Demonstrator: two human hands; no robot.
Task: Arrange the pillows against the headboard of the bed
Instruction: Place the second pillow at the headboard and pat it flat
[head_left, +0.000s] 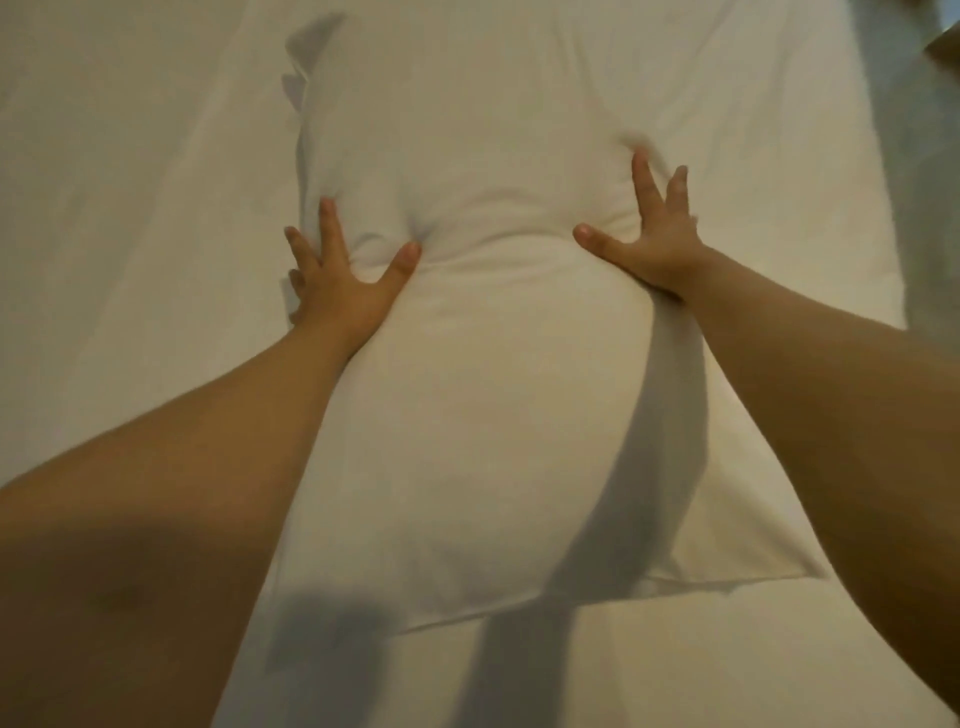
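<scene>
Pressing, head view: left hand (332, 291) and right hand (649, 244), fingers spread wide, palms sunk into one white pillow (467, 415) lying flat on the white sheet (130, 208).

Handling, judged: light, soft, yielding; fabric dents under each thumb. Best taken by both long sides, as now.

Headboard: not in view.

Containers: none visible.

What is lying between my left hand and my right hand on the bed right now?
Only the white pillow. In the head view, the left hand and right hand press its two sides with fingers spread, and its creased middle fills the stretch between them.
</scene>
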